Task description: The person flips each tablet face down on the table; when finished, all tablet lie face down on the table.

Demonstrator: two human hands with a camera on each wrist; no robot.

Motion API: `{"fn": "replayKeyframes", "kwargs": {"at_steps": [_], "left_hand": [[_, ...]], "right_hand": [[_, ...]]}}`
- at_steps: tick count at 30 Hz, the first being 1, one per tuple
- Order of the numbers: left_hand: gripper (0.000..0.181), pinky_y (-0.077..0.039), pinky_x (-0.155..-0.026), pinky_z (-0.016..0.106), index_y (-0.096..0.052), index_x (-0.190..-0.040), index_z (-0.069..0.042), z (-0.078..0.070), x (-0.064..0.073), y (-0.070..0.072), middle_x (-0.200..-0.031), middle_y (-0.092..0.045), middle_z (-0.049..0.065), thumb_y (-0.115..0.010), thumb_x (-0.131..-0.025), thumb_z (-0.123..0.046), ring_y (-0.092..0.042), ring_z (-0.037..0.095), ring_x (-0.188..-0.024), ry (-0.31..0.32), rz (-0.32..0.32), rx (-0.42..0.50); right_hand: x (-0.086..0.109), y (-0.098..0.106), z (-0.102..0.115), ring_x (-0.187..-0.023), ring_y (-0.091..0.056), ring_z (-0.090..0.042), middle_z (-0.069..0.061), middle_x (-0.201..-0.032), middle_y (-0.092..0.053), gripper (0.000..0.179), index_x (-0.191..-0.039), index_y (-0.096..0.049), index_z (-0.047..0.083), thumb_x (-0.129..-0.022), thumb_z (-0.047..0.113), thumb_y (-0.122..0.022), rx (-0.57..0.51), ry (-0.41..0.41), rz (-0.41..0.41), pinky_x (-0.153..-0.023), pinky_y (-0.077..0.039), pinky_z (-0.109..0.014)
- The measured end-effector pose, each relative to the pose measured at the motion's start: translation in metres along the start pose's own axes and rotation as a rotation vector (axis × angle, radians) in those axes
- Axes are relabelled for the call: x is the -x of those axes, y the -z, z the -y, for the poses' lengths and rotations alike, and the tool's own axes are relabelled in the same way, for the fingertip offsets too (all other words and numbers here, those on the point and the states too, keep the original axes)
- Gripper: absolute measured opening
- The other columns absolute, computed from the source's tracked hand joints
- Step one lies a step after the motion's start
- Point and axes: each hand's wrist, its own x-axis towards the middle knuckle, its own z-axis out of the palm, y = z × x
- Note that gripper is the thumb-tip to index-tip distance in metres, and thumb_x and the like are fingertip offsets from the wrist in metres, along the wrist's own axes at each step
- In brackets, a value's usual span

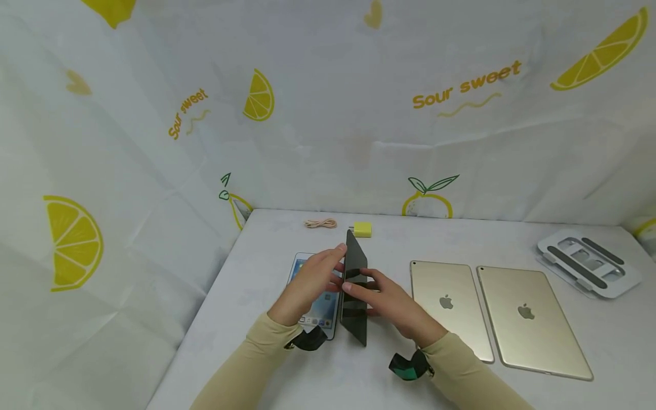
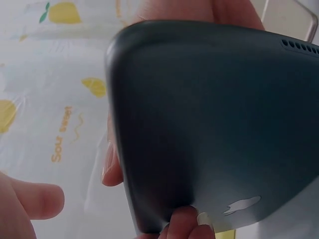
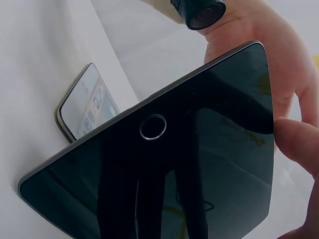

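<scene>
A dark grey tablet (image 1: pixel 356 285) stands tilted up on edge between both hands. Its back, with a silver apple logo, faces the left hand (image 1: pixel 310 283), whose fingertips (image 2: pixel 183 224) touch it while the thumb stays apart. On the other side, the right hand (image 1: pixel 392 302) holds the tablet, thumb (image 3: pixel 299 142) against its edge; the black glossy screen (image 3: pixel 234 164) and round home button (image 3: pixel 153 127) show there. Partly hidden beneath the left hand, a smaller tablet (image 1: pixel 323 310) with a white bezel and lit icons lies face up.
Two gold tablets, one (image 1: pixel 435 285) beside the other (image 1: pixel 533 336), lie face down to the right. Farther right is a white folded stand (image 1: pixel 589 262) with dark strips. A coiled beige cable (image 1: pixel 320 224) and a yellow charger plug (image 1: pixel 363 229) sit near the back edge.
</scene>
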Motion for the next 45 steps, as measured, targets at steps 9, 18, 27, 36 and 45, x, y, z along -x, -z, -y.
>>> {"fn": "replayKeyframes", "kwargs": {"at_steps": [9,18,27,36,45], "left_hand": [[0.074,-0.064,-0.091,0.042,-0.065,-0.141,-0.003,0.0013,-0.0005,-0.0007,-0.131,-0.067,0.02,-0.047,-0.108,-0.067,-0.073,0.023,-0.099,0.002,0.006,0.017],[0.072,-0.065,-0.088,0.038,-0.065,-0.14,0.0,0.0009,-0.0021,0.0001,-0.128,-0.066,0.017,-0.048,-0.109,-0.064,-0.073,0.022,-0.098,0.013,0.032,0.053],[0.072,-0.066,-0.088,0.04,-0.058,-0.154,-0.007,0.0032,-0.0024,0.002,-0.133,-0.064,0.019,-0.048,-0.11,-0.063,-0.073,0.024,-0.098,-0.007,0.071,0.073],[0.07,-0.067,-0.088,0.042,-0.056,-0.155,-0.009,0.002,-0.0006,0.0026,-0.136,-0.063,0.022,-0.047,-0.111,-0.062,-0.074,0.025,-0.098,-0.034,0.096,0.068],[0.067,-0.068,-0.086,0.042,-0.057,-0.155,-0.01,0.0026,-0.0021,0.0015,-0.133,-0.064,0.02,-0.046,-0.112,-0.06,-0.075,0.025,-0.098,-0.038,0.096,0.07]], "right_hand": [[0.0005,-0.0016,0.0002,-0.14,-0.061,-0.04,-0.029,-0.16,-0.051,0.085,-0.165,-0.036,0.001,-0.102,0.047,-0.07,-0.055,0.011,0.011,-0.108,-0.059,-0.056],[0.0016,-0.0017,0.0027,-0.136,-0.064,-0.041,-0.03,-0.157,-0.053,0.083,-0.166,-0.034,0.003,-0.103,0.044,-0.069,-0.085,0.033,0.023,-0.109,-0.057,-0.06],[0.0026,-0.0018,0.0028,-0.133,-0.067,-0.038,-0.03,-0.157,-0.053,0.081,-0.168,-0.033,0.006,-0.104,0.042,-0.068,-0.092,0.057,0.035,-0.106,-0.06,-0.057],[0.0013,0.002,0.0017,-0.137,-0.064,-0.042,-0.031,-0.162,-0.048,0.078,-0.169,-0.031,0.007,-0.106,0.038,-0.065,-0.125,0.095,0.06,-0.105,-0.06,-0.058],[0.0026,0.0034,0.0025,-0.14,-0.061,-0.045,-0.032,-0.166,-0.042,0.08,-0.171,-0.027,0.006,-0.105,0.034,-0.064,-0.16,0.101,0.075,-0.105,-0.06,-0.057]]}}
